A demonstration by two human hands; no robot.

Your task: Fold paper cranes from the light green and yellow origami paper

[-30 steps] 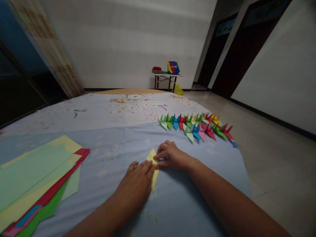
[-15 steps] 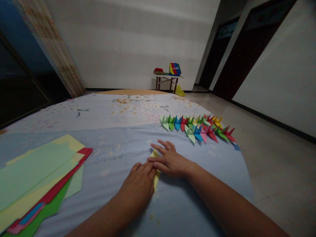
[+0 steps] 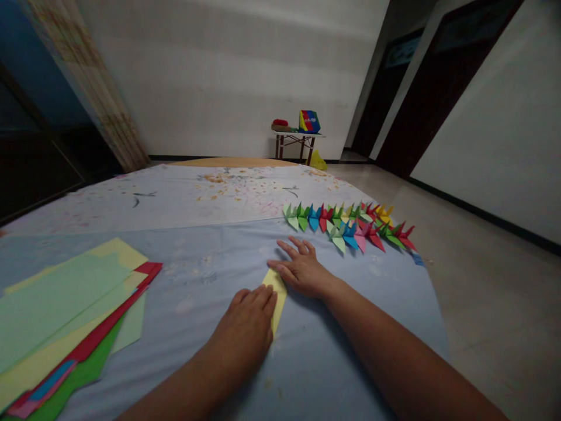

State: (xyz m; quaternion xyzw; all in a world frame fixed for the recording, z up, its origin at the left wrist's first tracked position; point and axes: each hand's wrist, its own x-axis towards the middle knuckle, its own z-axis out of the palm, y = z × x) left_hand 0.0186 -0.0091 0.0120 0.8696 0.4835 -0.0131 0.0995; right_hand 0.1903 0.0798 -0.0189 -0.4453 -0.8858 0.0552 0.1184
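Note:
A small piece of folded yellow paper [image 3: 279, 296] lies on the blue part of the tablecloth, long and narrow with a pointed lower end. My left hand [image 3: 250, 318] holds it down from the left, fingers close together and bent over its left edge, hiding part of it. At the paper's upper right edge is my right hand [image 3: 303, 270], open, with its fingers spread. The thumb and index finger of that hand touch or nearly touch the paper's top; the other fingers stand raised off the cloth.
Finished origami cranes [image 3: 337, 216] in several colours stand in two rows at the right back. A stack of coloured paper sheets [image 3: 65, 298] lies at the left. Beyond the round table, a small side table [image 3: 298, 134] carries a colourful box [image 3: 309, 121].
My right hand has moved slightly up and away from my left hand. More of the yellow paper shows between the hands, and it looks wider now. The left hand has stayed nearly in place.

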